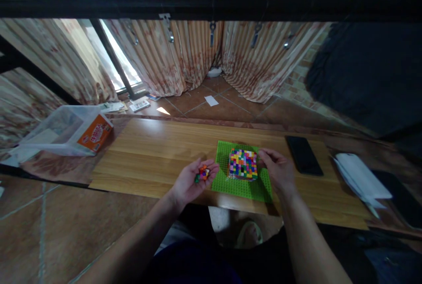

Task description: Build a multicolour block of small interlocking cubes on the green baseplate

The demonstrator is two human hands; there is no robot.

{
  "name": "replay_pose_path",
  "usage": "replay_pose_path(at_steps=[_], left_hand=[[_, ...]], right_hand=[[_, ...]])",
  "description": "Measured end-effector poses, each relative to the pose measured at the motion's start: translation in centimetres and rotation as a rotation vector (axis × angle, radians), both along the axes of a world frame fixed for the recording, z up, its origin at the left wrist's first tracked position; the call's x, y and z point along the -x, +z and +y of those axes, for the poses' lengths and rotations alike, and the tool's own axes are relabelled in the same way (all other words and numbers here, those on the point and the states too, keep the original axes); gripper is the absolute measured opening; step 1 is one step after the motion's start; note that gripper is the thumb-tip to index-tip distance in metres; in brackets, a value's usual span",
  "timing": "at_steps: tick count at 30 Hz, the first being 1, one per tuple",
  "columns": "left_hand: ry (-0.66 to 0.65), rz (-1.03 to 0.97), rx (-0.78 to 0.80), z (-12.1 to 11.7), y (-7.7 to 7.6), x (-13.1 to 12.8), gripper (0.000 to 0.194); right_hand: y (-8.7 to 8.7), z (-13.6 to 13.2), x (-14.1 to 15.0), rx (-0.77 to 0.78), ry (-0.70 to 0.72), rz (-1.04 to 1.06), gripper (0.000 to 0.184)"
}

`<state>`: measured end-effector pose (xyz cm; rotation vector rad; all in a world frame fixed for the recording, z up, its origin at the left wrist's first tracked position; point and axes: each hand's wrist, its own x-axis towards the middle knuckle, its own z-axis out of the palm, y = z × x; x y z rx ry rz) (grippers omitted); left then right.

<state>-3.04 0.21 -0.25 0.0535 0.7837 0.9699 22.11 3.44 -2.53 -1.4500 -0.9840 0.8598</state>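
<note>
Bricks (202, 172) cupped in spread left hand (190, 182), right hand (279, 169) — grip unclear — near brick block (243, 164)

Two hands (193, 180), one baseplate (242, 189), one plastic bin (70, 123), five hooks (212, 34)

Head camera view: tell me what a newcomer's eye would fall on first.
Probably the block of many-coloured bricks on the bright green baseplate, right of centre on the wooden board, with the right hand at its right side. Next, the open left hand just left of the baseplate, cupping a small heap of loose bricks. Far left, the orange label stands out on a clear bin.
</note>
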Motion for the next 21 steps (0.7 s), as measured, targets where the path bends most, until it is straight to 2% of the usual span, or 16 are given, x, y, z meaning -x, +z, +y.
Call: replay_pose_path(at_steps=[2,4,5,9,12,21], left_hand=[[-0.004,-0.041,-0.016,-0.1,0.4,-0.3,0.032],[-0.025,-0.078,-0.031,-0.2,0.7,-0.5,0.033],[-0.034,-0.093,-0.036,-0.2,0.8,-0.7,0.034],[-0.061,-0.134,-0.050,-0.4,0.9,-1.4,0.037],[-0.079,-0.151,-0.048,-0.4,0.9,-1.9,0.038],[-0.112,-0.196,-0.059,-0.9,1.8,-3.0,0.038]], right_hand=[[0.9,-0.6,0.4,-0.106,-0.045,-0.148,0.024],[1.9,-1.6,1.3,-0.235,0.007,-0.308,0.020],[2.3,-2.1,1.9,-0.300,0.061,-0.378,0.018],[3.3,-4.0,4.5,-0.466,0.434,-0.570,0.016],[3.4,-4.5,5.6,-0.515,0.573,-0.673,0.021],[3.3,-4.5,6.5,-0.459,0.540,-0.776,0.015]])
